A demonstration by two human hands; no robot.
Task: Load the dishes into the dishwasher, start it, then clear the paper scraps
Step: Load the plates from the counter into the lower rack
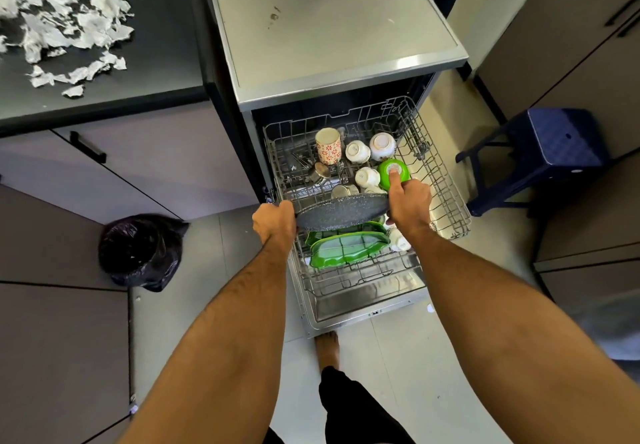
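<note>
A home kitchen. An open dishwasher [332,62] has its rack [440,180] pulled out, loaded with cups [367,176], a green bowl [394,169] and plates [346,249]. Beside it runs a dark worktop [166,72] over grey cabinets [145,159], above a tiled floor [398,357] with a bin bag [142,249] and a blue stool [554,145].

Paper scraps [65,24] on counter [166,62] left of dishwasher [332,38]; cups [367,163] in rack [446,201] behind pan [343,211], stool [550,145] right.

Torn paper scraps [62,20] lie scattered on the dark countertop [166,62].
</note>
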